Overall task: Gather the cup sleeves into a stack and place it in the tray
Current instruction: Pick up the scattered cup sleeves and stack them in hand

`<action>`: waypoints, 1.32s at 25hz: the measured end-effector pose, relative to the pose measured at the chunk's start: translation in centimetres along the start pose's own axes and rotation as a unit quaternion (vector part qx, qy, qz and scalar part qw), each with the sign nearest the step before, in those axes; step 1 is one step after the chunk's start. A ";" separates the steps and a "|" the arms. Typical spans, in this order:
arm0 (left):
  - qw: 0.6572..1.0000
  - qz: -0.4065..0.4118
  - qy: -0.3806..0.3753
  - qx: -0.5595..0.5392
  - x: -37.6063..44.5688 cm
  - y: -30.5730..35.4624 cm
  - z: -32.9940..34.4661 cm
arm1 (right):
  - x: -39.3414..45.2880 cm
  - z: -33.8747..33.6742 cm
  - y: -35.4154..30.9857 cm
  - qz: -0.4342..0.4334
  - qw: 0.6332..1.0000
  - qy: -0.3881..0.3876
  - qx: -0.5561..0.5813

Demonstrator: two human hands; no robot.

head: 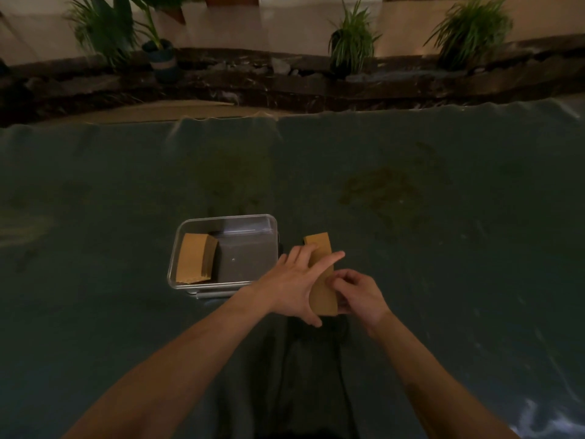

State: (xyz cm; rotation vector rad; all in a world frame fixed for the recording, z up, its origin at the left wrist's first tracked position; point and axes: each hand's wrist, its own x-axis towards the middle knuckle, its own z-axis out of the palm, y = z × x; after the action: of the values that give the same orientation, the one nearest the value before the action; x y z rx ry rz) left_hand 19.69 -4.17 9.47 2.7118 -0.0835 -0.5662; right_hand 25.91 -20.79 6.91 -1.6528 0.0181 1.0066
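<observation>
While left hand [294,280] presses cup sleeves [323,299] straight-fingered — right hand [361,296] pinches them.

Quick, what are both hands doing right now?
Left hand: open, straight fingers pressing the stack of cup sleeves.
Right hand: curled fingers holding the same stack.

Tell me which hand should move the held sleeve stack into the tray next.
Likely left. The left hand spans the sleeve stack with straight fingers and lies between it and the tray. The right hand only pinches the stack's near right edge, farther from the tray.
</observation>
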 end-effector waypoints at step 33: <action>0.810 -0.426 0.144 -0.377 12.7 -4.4 5.6 | 14.5 0.0 0.5 0.024 0.934 0.200 -0.296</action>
State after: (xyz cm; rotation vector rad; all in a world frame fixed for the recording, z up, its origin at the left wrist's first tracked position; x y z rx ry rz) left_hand 29.04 -3.66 -1.71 1.8747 1.2164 -0.2843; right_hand 34.88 -14.10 -2.36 -2.4043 0.0283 0.7287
